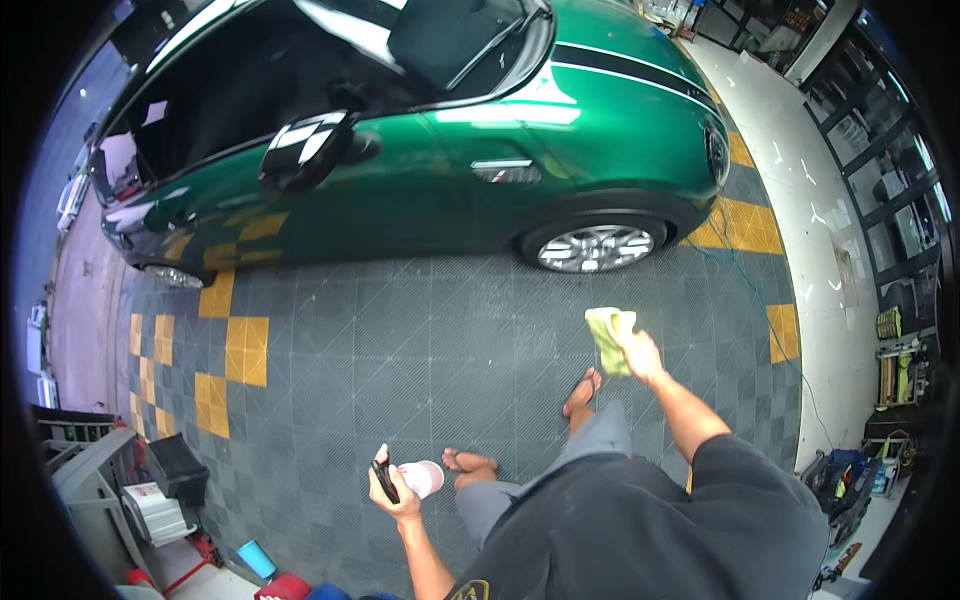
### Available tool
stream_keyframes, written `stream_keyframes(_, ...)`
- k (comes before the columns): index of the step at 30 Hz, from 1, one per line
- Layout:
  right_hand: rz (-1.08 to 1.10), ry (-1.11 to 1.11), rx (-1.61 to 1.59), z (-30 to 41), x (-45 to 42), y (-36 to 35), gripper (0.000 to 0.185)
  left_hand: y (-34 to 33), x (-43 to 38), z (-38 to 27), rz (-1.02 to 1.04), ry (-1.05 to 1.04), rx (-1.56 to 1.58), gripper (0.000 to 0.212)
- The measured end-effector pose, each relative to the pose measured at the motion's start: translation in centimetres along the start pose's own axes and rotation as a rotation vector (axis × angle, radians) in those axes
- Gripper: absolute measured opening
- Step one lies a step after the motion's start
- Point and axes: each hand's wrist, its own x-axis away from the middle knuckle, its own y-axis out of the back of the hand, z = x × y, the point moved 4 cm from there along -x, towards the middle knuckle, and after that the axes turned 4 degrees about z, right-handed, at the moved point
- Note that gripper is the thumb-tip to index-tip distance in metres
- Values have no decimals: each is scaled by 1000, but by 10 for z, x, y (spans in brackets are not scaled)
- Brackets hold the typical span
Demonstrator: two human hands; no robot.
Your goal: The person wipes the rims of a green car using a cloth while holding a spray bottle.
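Observation:
My right hand [643, 355] holds a yellow-green cloth [611, 337], which hangs limp over the floor near the car's front wheel [597, 249]. In my left hand [397, 496] is what looks like a spray bottle [421, 478], with a black head and a pale, pinkish body pointing to the right. Before me stands a green two-door car [390, 172] with a checkered side mirror [307, 150] and a black bonnet stripe [637, 75]. Both hands are apart from the car.
Grey and yellow interlocking tiles [247, 350] cover the floor. A thin green hose or cable [759, 289] runs along the right. At lower left are a black bin [178, 469], a white box [156, 512] and a blue cup-like container [256, 559]. Tools and cases [855, 480] stand at lower right.

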Motion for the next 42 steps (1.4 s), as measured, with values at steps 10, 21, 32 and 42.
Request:
stream_keyframes(10, -68, -676, -326, 168, 95, -71, 52, 300, 7, 81, -247, -12, 28, 37)
stream_keyframes(21, 161, -651, 61, 442, 66, -229, 67, 534, -113, 178, -386, 76, 104, 32)
stream_keyframes(32, 298, 431, -248, 1191, -67, -333, 57, 823, -257, 296, -628, 299, -24, 33)
stream_keyframes(42, 395, 489, -20, 1609, -111, -432, 42, 1030, -573, 465, 118, 607, -152, 42)
